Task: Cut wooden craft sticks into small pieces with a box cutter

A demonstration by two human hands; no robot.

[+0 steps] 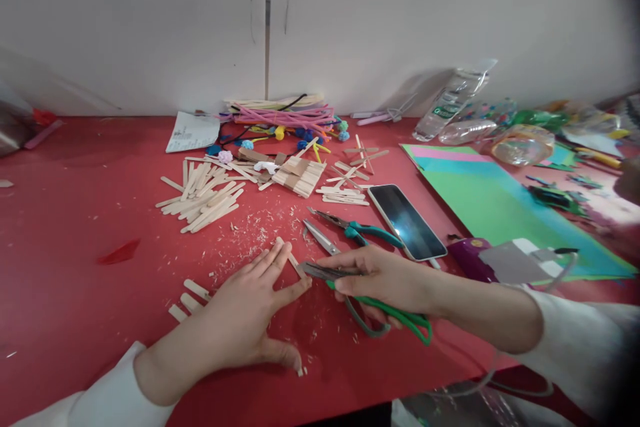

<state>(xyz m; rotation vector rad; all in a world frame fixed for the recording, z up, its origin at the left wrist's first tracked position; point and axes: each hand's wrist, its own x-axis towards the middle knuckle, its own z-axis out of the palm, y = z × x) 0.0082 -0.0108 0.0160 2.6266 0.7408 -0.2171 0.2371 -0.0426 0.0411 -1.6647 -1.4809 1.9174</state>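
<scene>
My left hand (250,303) lies flat on the red table, thumb spread from the fingers. Its fingertips press on a craft stick (294,263), which is partly covered. In my right hand (383,277) is a pair of green-handled pliers (400,317), fingers wrapped round it. The pliers' grey tip is at the near end of that stick; whether the jaws are closed is unclear. Under this hand lie grey-handled scissors (320,236), partly hidden. Several more sticks (191,302) stick out beyond my left wrist.
Wood shavings (260,223) litter the red table (75,213). Behind are loose craft sticks (207,197), a joined stick panel (300,177) and pipe cleaners (285,115). Teal-handled pliers (355,230), a phone (407,221), coloured paper (480,193) and a plastic bottle (453,100) lie to the right.
</scene>
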